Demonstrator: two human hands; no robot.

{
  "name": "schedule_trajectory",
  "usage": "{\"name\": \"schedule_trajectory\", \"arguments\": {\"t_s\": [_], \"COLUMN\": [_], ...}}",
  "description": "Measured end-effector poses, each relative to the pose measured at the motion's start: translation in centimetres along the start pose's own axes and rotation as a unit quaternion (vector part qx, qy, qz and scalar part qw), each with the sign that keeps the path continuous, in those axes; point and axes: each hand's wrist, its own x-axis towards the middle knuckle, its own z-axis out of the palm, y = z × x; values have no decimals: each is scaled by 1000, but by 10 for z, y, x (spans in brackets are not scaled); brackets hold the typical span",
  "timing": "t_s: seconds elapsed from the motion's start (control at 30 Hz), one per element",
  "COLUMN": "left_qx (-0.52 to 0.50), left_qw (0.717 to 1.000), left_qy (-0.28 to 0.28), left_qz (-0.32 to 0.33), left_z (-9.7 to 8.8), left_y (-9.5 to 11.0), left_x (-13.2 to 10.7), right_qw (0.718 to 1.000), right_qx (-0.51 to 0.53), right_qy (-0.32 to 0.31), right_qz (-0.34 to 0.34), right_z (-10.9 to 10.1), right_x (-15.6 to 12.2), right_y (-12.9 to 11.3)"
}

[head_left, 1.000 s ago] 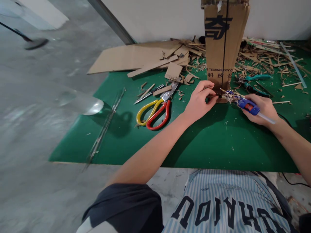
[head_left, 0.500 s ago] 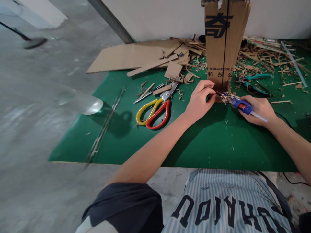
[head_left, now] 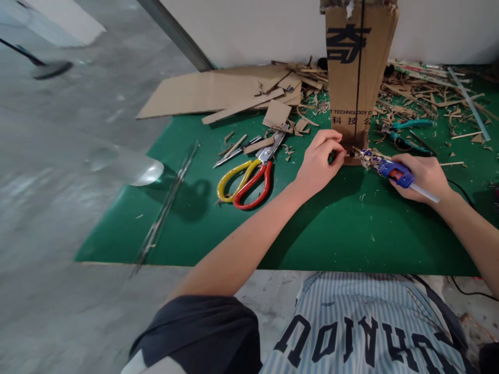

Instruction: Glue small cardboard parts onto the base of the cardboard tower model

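A tall cardboard piece with black printed characters stands upright on the green mat. My left hand pinches at its bottom left corner, fingers pressed together against the cardboard. My right hand is wrapped round a blue glue gun whose scrap-covered nozzle points at the base of the cardboard piece, just right of my left fingers.
Scissors with yellow and red handles lie left of my left hand, a utility knife beside them. Flat cardboard sheets and many offcuts cover the back of the mat. Teal pliers lie at the right. A cable trails off rightward.
The glue gun's nozzle has shifted slightly along the base of the upright cardboard. My left hand has stayed pinched at the bottom corner.
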Motion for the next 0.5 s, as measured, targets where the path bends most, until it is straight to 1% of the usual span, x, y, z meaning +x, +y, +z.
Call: {"name": "schedule_trajectory", "arguments": {"t_s": [0.13,0.2,0.27,0.33,0.4,0.5], "left_qx": [7,4,-2,-5,-3,-2], "left_qw": [1000,1000,1000,1000,1000,1000], "left_qy": [-14,-19,-22,-22,-18,-16], "left_qz": [3,6,7,6,5,7], "left_z": [-2,-1,0,2,4,4], "left_y": [0,-1,-3,-4,-5,-5], "left_x": [0,-1,-1,-2,-2,-3], "right_qw": [998,995,992,990,991,990], "right_qx": [-27,-55,-91,-114,-117,-95], "right_qy": [43,49,42,34,39,88], "right_qz": [-33,-61,-77,-72,-56,-50], "right_z": [-12,-16,-18,-17,-15,-13], "right_x": [-2,-5,-9,-14,-17,-18], "right_y": [-5,-9,-13,-15,-14,-12]}}
